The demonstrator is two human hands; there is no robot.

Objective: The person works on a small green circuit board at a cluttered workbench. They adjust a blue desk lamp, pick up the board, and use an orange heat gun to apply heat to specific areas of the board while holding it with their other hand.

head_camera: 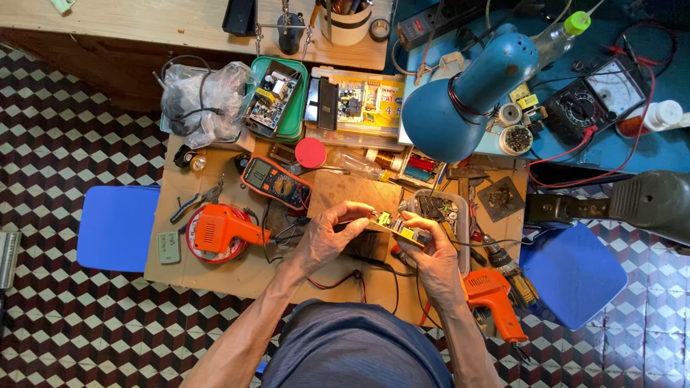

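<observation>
A small yellow-green circuit board [394, 224] is held between both hands above the middle of a cardboard-covered work surface [215, 269]. My left hand [327, 237] pinches its left end with thumb and fingers. The board's right end rests in the grip of my right hand [431, 259], from below. Under my hands lie a dark block and black and red wires [345, 279]. Directly above the board, a blue desk lamp [460, 97] hangs over the bench.
An orange multimeter [277, 181], an orange tool on a red reel [219, 230], pliers [194, 203] and a red lid [310, 152] lie left. Another orange tool [496, 294] sits right. A green tray [287, 126], parts boxes, an analog meter [593, 100] and blue stools [115, 226] surround it.
</observation>
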